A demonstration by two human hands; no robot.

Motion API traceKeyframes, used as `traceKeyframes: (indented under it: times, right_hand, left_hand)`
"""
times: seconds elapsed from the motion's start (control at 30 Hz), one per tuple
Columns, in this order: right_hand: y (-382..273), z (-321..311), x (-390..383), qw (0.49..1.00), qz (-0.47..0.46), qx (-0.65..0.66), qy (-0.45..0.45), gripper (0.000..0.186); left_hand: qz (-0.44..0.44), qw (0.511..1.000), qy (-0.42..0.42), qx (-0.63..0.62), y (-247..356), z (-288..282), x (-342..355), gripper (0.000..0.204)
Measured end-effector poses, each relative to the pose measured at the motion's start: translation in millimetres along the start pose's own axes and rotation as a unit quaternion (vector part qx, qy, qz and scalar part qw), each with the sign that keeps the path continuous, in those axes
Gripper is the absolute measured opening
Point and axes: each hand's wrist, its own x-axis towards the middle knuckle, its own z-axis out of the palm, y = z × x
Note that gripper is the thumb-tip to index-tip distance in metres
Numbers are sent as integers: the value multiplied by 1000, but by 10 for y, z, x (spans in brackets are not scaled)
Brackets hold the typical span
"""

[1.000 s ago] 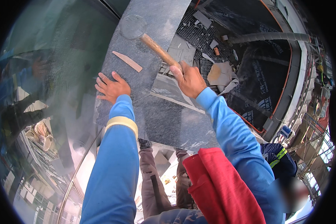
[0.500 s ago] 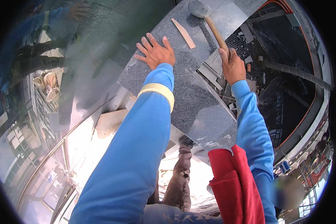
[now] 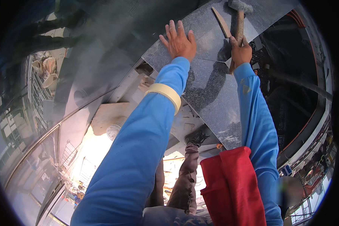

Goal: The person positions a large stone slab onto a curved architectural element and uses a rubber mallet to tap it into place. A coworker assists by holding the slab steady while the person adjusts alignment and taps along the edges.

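Observation:
My left hand (image 3: 180, 43) is spread flat on a grey speckled stone slab (image 3: 214, 103), fingers apart, close to the slab's far left edge. In my right hand (image 3: 241, 54) is the wooden handle of a mallet (image 3: 239, 28). Its grey head points away from me, over the slab's far part; whether it touches the stone I cannot tell. A thin pointed strip of wood (image 3: 221, 22) lies on the slab between my left hand and the mallet head. A cream roll of tape (image 3: 164, 94) rings my left forearm.
Dark glass (image 3: 113, 45) borders the slab on the left. To the right is a dark recess (image 3: 290, 75) with an orange-edged rim. Below the slab's near edge show a shoe (image 3: 197, 135) and a brown board (image 3: 111, 115). Red cloth (image 3: 233, 184) hangs beside my right arm.
The view has shifted and turned, so the slab and my hands sit differently in it. The mallet handle has swung more upright in the picture, with my right hand still around it.

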Motion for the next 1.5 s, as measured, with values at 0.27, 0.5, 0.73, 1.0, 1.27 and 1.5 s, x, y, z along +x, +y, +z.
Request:
traceKeyframes:
  times: [0.27, 0.5, 0.73, 1.0, 1.27, 1.5]
  right_hand:
    - [998, -618, -785, 993, 6, -100, -69, 96]
    - [1476, -947, -885, 953, -26, -149, -264, 103]
    - [1505, -943, -859, 947, 13, -135, -291, 100]
    - [1171, -1016, -957, 941, 34, -210, -263, 112]
    - [1161, -1055, -927, 925, 66, -218, -304, 110]
    - [1178, -1030, -959, 931, 67, -209, -292, 111]
  left_hand:
    - [-104, 990, -78, 60, -1040, -618, -1, 53]
    - [-180, 971, -138, 80, -964, -633, 38, 69]
    - [-160, 976, -117, 90, -1047, -543, 67, 66]
    - [-145, 976, -118, 108, -1062, -525, 73, 65]
    - [-131, 979, -119, 99, -1017, -525, 68, 66]
    - [-142, 976, -116, 118, -1141, -487, 65, 68]
